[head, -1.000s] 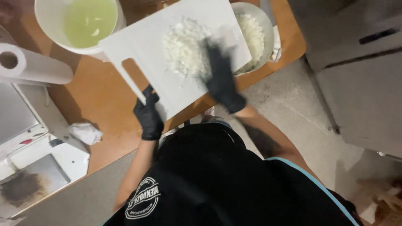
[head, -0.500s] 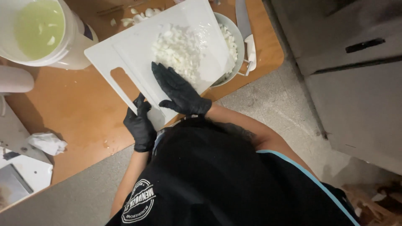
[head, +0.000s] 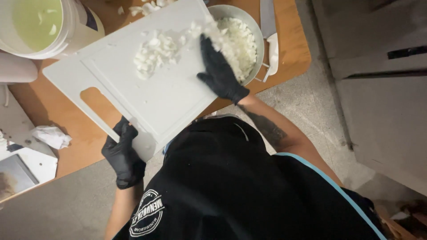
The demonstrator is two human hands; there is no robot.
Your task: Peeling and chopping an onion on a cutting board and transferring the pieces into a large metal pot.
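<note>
The black-gloved left hand (head: 123,155) grips the near corner of the white plastic cutting board (head: 147,84), by its handle slot. On the board, the black-gloved right hand (head: 220,71) lies flat and open beside chopped white onion (head: 153,53), against the round metal bowl (head: 255,31).

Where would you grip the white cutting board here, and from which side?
Grip the cutting board at its near corner beside the slot handle, coming from the table's front edge. That end overhangs the table and is bare; the left hand already holds it there.
</note>
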